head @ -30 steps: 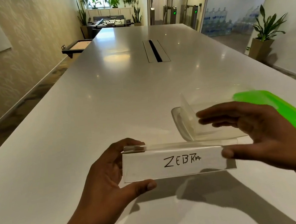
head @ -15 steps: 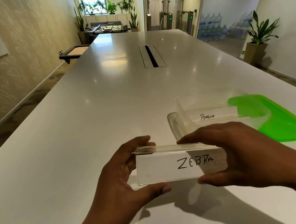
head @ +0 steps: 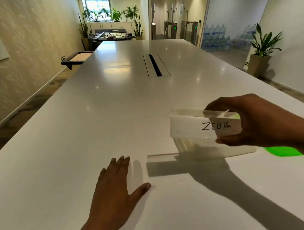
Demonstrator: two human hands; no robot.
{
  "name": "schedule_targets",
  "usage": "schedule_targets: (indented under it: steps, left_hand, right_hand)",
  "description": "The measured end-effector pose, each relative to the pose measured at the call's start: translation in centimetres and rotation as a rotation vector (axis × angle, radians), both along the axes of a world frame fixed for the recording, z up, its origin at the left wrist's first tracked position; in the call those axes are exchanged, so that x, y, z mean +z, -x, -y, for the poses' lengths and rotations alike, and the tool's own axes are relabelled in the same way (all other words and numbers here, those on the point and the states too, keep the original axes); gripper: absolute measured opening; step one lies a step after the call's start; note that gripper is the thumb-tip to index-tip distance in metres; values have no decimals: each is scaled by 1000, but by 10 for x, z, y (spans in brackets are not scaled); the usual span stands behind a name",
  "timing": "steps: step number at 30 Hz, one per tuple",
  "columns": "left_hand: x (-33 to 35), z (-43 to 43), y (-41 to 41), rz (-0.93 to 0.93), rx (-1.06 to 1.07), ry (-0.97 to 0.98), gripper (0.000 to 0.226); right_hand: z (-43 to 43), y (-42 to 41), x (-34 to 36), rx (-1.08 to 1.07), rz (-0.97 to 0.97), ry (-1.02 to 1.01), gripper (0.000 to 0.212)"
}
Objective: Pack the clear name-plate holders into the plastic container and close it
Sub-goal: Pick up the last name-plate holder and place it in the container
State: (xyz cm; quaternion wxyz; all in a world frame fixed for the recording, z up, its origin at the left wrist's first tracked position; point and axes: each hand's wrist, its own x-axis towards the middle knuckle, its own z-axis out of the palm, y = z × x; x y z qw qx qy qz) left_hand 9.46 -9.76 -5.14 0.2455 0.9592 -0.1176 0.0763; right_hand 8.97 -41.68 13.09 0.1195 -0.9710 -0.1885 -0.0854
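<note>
My right hand (head: 255, 121) grips a clear name-plate holder (head: 204, 126) with a white card marked "ZEBRA", held in the air above the clear plastic container (head: 197, 147) on the white table. The container is mostly hidden behind the holder and my hand; its near wall and left corner show. A green lid (head: 282, 151) lies on the table just right of the container, partly covered by my right wrist. My left hand (head: 115, 190) rests flat on the table, fingers spread, holding nothing, left of the container.
The long white table (head: 93, 129) stretches ahead with a cable slot (head: 154, 65) in its middle. A dark tray (head: 77, 58) juts out at the far left edge. A potted plant (head: 262, 52) stands on the floor at right.
My left hand let go of the ZEBRA holder and dropped flat onto the table. My right hand carried the holder up and to the right, over the container.
</note>
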Motion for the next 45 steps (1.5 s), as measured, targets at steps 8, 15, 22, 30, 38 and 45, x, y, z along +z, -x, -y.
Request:
schedule_targets:
  steps: [8,15,22,30,38,45]
  left_hand:
    - [-6,3,-3,17,27,-115,103]
    - [-6,3,-4,7,30,-117,108]
    - [-9,4,-7,5,31,-114,102]
    - [-10,3,-9,24,33,-107,109]
    - [-11,3,-10,3,35,-107,113]
    - [-10,3,-10,0,35,-103,113]
  right_hand:
    - [49,-54,1,-150,19,54,72]
    - [65,-78,-19,-224,-65,105,70]
    - [70,-92,-30,-269,-121,199,66]
    - [62,-103,-40,-253,-187,272,68]
    - [53,-112,-50,-241,-230,297,69]
    - [51,-118,-55,-241,-269,298,67]
